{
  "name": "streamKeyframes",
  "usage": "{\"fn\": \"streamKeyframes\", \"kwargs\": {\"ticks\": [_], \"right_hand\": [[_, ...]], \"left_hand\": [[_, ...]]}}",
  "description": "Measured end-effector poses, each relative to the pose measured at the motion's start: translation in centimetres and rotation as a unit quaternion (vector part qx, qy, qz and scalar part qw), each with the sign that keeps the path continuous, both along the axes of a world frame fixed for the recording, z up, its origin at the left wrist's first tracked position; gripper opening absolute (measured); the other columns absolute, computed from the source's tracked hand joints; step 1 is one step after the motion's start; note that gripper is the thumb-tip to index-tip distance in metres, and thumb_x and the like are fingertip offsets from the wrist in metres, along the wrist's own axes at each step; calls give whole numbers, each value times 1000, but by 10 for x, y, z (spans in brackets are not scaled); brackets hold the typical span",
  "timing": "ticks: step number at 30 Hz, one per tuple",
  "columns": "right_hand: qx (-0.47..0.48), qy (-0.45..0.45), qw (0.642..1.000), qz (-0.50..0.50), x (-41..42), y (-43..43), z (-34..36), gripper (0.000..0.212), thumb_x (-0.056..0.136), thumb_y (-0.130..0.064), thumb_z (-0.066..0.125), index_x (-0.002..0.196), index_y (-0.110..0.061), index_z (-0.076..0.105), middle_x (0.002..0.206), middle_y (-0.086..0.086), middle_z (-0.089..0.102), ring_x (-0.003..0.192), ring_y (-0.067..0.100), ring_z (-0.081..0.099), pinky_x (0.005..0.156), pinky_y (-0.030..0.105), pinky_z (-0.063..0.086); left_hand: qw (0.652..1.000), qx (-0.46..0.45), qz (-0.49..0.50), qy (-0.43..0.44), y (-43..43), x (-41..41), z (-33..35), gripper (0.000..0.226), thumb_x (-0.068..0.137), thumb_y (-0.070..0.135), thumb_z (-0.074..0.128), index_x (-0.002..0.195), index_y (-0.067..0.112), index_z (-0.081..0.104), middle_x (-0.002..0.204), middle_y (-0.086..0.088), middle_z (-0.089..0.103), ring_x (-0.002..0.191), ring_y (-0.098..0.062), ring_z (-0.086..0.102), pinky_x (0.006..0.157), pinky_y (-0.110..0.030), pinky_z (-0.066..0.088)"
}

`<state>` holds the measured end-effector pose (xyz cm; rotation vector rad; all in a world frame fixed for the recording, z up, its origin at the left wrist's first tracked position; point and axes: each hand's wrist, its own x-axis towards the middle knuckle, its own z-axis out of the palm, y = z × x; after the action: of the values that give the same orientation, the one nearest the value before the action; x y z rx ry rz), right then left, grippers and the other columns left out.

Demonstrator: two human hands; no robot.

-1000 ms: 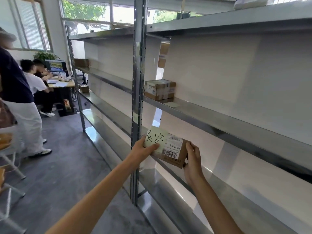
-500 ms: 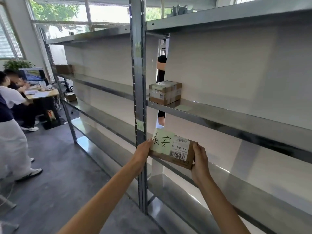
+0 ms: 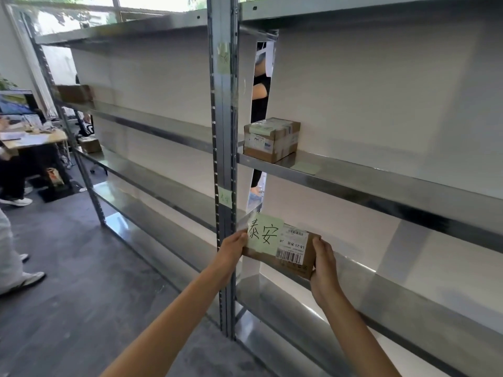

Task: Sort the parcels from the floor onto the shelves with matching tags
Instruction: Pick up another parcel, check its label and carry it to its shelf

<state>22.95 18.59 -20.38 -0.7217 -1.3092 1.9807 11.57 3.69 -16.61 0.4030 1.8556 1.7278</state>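
Now we hold the parcel (image 3: 288,251) low and centre in the frame, pinched between both palms: our left hand (image 3: 234,247) wraps its near-left end with the thumb lying on the green note (image 3: 263,234), and our right hand (image 3: 322,263) clasps the right end, fingers curled around the far side. Both grips are closed on the cardboard, which we judge keeps the box level and its label facing up so we can read it.

We carry it at the front lip of the lower shelf (image 3: 408,303), just right of the steel upright (image 3: 223,159). A small green tag (image 3: 225,196) sticks on that post just above the box; its writing is too blurred to read, so we cannot say it matches. Another tag (image 3: 223,57) sits higher on the post, near the top of the frame.

At mid-frame a second box (image 3: 270,138) already rests on the shelf above (image 3: 381,183), beside a loose green slip (image 3: 306,167).

We judge the placing step is close: the parcel hovers at the shelf edge, not yet set down.
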Motion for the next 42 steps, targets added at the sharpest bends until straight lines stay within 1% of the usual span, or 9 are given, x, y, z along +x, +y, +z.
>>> {"fn": "streamKeyframes", "kwargs": {"ticks": [7, 12, 16, 22, 25, 31, 35, 39, 42], "right_hand": [[-12, 2, 1000, 5, -39, 20, -10, 21, 94, -41, 45, 110, -28, 52, 106, 3, 65, 93, 19, 66, 63, 34, 59], [-23, 5, 1000, -6, -70, 36, -15, 30, 95, -38, 47, 119, -21, 50, 107, 3, 65, 96, 19, 65, 62, 32, 58], [-36, 23, 999, -24, -82, 57, -17, 25, 95, -32, 48, 115, -19, 52, 106, 5, 65, 95, 21, 64, 57, 28, 57], [-55, 25, 997, -46, -96, 80, -23, 21, 95, -27, 47, 113, -17, 53, 99, 3, 68, 86, 15, 65, 60, 32, 55], [-66, 11, 996, -55, -103, 92, -30, 21, 95, -26, 47, 113, -16, 55, 98, 3, 68, 85, 15, 65, 60, 32, 53], [-52, -36, 997, -45, -119, 117, -45, 29, 97, -23, 42, 117, -9, 58, 108, 10, 67, 87, 16, 65, 68, 32, 53], [-24, -84, 996, -31, -129, 124, -55, 32, 97, -27, 45, 121, -9, 56, 119, 14, 64, 97, 23, 63, 88, 43, 52], [-74, -97, 991, -53, -143, 130, -63, 34, 94, -25, 52, 124, -11, 46, 114, 12, 62, 87, 20, 63, 75, 40, 54], [-90, -127, 986, -60, -159, 132, -71, 34, 92, -29, 55, 120, -13, 44, 114, 13, 62, 94, 25, 62, 69, 38, 53]], "left_hand": [[1000, -5, -6, 3, 17, -41, -6, 37, 101, 19, 30, 129, 7, 50, 123, -16, 60, 116, -29, 56, 109, -43, 38], [1000, -4, -13, -1, 36, -76, -13, 35, 101, 18, 30, 128, 11, 51, 104, -3, 65, 97, -19, 62, 103, -37, 44], [999, -22, -40, 14, 60, -93, -14, 35, 101, 16, 29, 129, 15, 50, 109, -2, 62, 113, -26, 58, 107, -42, 40], [998, -23, -65, 3, 88, -113, -22, 28, 101, 16, 30, 113, 24, 54, 113, -4, 62, 109, -22, 58, 103, -38, 43], [996, -40, -77, -3, 102, -125, -30, 30, 101, 16, 33, 121, 18, 54, 112, -6, 63, 94, -17, 58, 90, -27, 46], [989, -114, -88, -17, 135, -155, -52, 34, 100, 23, 33, 128, 16, 52, 124, -10, 59, 114, -28, 53, 97, -38, 40], [990, -118, -61, -53, 146, -166, -67, 30, 98, 24, 36, 123, 13, 51, 115, -8, 57, 103, -22, 53, 88, -34, 42], [988, -141, -45, -54, 156, -188, -77, 26, 97, 29, 40, 115, 11, 47, 120, -12, 54, 115, -29, 51, 98, -40, 43], [984, -166, -52, -49, 167, -203, -85, 35, 97, 32, 41, 120, 7, 46, 108, -9, 51, 105, -27, 50, 95, -38, 45]]}}
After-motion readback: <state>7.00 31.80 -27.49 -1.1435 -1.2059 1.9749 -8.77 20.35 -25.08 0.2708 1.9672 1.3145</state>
